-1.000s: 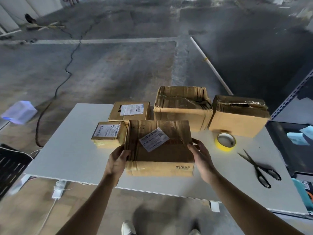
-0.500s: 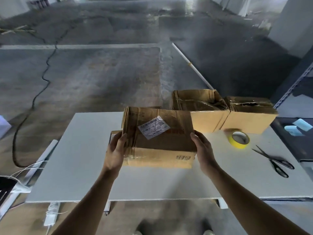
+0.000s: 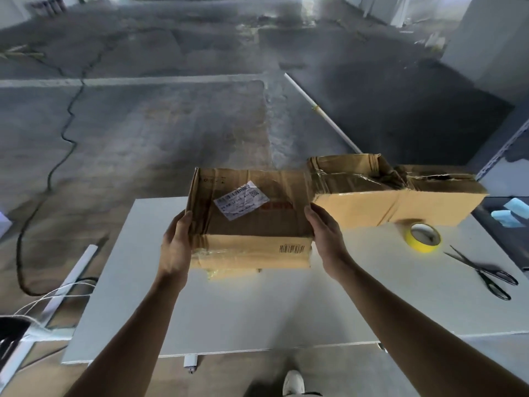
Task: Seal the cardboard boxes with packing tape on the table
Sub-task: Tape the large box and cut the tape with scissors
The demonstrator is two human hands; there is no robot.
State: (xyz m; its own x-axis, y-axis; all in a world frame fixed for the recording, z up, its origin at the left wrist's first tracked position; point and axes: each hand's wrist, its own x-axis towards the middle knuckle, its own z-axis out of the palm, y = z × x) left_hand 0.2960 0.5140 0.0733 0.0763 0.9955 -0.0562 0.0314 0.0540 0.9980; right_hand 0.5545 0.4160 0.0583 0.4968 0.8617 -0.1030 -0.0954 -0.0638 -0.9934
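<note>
A worn brown cardboard box (image 3: 252, 224) with a white shipping label on top is lifted above the white table (image 3: 257, 310). My left hand (image 3: 176, 247) grips its left end and my right hand (image 3: 325, 233) grips its right end. Two bigger cardboard boxes stand at the back right of the table, one with crumpled flaps (image 3: 349, 179) and one further right (image 3: 440, 202). A yellow roll of packing tape (image 3: 423, 237) lies flat in front of them. A small piece of another box peeks out under the lifted one; the rest is hidden.
Black scissors (image 3: 483, 272) lie near the table's right edge. Beyond the table is bare concrete floor with a black cable (image 3: 61, 156) and a white pipe (image 3: 320, 113). A shoe (image 3: 293, 382) shows below the table's near edge.
Both hands have raised the labelled box off the table, up and away from me. The camera view has shifted left, and the small boxes behind it are now hidden.
</note>
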